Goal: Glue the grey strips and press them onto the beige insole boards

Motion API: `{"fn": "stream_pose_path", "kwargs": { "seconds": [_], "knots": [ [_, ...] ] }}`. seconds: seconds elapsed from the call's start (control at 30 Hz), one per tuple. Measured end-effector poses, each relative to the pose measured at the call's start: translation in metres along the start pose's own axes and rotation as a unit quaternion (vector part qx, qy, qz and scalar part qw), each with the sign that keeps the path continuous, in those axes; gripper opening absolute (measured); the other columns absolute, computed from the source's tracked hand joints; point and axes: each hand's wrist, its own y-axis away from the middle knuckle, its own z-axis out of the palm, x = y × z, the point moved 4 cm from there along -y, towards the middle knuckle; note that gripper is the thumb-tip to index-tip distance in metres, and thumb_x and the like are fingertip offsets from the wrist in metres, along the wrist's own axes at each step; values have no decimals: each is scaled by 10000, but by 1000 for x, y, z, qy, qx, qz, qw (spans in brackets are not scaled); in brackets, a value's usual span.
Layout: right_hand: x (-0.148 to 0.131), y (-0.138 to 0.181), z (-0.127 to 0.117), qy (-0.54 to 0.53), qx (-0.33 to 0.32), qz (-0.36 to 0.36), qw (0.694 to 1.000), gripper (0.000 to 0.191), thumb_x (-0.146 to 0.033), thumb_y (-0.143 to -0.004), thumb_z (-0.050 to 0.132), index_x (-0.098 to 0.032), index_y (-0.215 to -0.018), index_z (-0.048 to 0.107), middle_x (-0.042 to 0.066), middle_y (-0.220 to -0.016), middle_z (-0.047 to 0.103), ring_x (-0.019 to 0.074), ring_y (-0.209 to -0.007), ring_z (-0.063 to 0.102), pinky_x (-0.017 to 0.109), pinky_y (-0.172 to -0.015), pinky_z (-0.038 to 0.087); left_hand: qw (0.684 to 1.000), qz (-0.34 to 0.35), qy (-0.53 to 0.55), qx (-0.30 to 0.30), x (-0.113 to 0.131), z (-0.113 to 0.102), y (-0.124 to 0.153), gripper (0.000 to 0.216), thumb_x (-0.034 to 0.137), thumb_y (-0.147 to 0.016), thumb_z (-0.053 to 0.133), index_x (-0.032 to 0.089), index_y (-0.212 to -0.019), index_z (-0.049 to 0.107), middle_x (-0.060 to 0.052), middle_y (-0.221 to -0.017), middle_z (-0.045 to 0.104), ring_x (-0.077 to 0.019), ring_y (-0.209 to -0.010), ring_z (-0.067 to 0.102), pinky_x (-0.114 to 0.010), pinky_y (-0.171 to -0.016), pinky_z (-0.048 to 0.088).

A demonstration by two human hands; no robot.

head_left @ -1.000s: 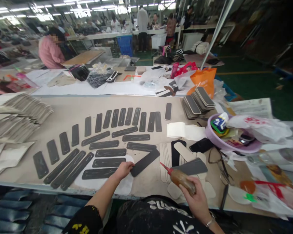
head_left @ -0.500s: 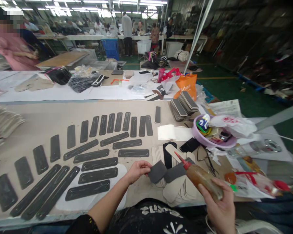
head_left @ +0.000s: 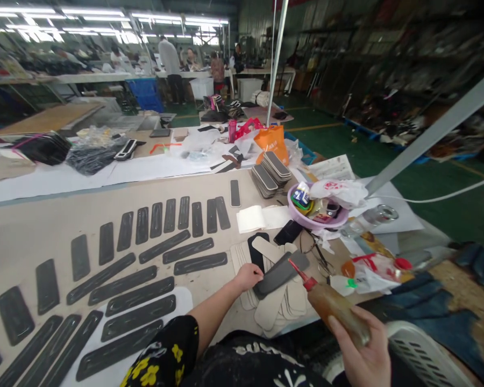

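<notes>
My left hand point(head_left: 248, 277) is closed on the near end of a long dark strip point(head_left: 280, 271) that lies slanted over a pile of beige cut pieces point(head_left: 272, 303) at the table's front edge. In my right hand point(head_left: 365, 352) I grip a brown glue bottle point(head_left: 334, 306), whose red nozzle point(head_left: 298, 271) points at the strip's far end. Several more dark strips point(head_left: 145, 293) lie in rows to the left, some on a white sheet point(head_left: 108, 371).
A purple bowl point(head_left: 317, 220) of odds and ends, a black phone point(head_left: 288, 232), white paper point(head_left: 262, 217) and a stack of dark pads point(head_left: 270, 174) sit right of the rows. An orange bag point(head_left: 272, 141) stands behind. A slanted metal pole point(head_left: 431, 134) rises at right. People work at far tables.
The camera swung right. My left hand carried a dark strip from the white sheet to the beige pile and laid it flat; the bottle stayed in my right hand, nozzle near the strip.
</notes>
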Motion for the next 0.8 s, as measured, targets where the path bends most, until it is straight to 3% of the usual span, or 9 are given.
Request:
{"fn": "stream_pose_path", "kwargs": {
  "seconds": [0.2,0.37,0.5,0.6,0.7,0.8],
  "knots": [
    [18,0,12,-7,-47,13,999,431,-422,-707,656,-192,-1032,492,59,-989,502,218,-849,524,359,-740,433,996,18,-40,75,-5,-10,11,145,102,-685,510,148,-721,643,-9,-683,618,-129,-680,560,-242,-646,451],
    [25,1,37,-31,-98,-2,995,415,-414,-716,654,-196,-1031,493,58,-1009,506,230,-905,518,380,-794,430,995,-11,-38,96,-39,-51,48,146,162,-722,521,143,-815,633,-2,-700,634,-118,-649,585,-204,-574,456],
    [28,11,74,-82,-193,-42,977,379,-382,-741,644,-200,-1028,479,60,-1003,500,235,-942,503,407,-839,420,979,-75,-79,170,-95,-102,101,151,180,-748,513,149,-812,646,-6,-707,648,-135,-656,594,-227,-605,467],
    [28,24,110,-108,-284,-83,949,335,-348,-765,632,-201,-1023,479,66,-1009,490,230,-938,501,402,-818,437,956,-124,-128,233,-136,-130,138,169,146,-758,509,176,-802,670,-19,-767,667,-159,-762,604,-264,-733,463],
    [22,40,148,-125,-362,-127,915,281,-309,-796,605,-205,-1026,479,65,-996,484,222,-918,502,398,-795,448,938,-145,-167,267,-162,-140,158,224,106,-775,492,194,-841,688,-43,-888,673,-178,-903,591,-291,-851,430],
    [10,56,180,-136,-414,-180,882,246,-272,-817,581,-212,-1033,481,61,-978,486,220,-920,496,403,-803,443,930,-144,-190,281,-172,-134,161,231,125,-808,480,183,-895,686,-66,-946,664,-185,-937,584,-304,-891,417]
  ]
}}
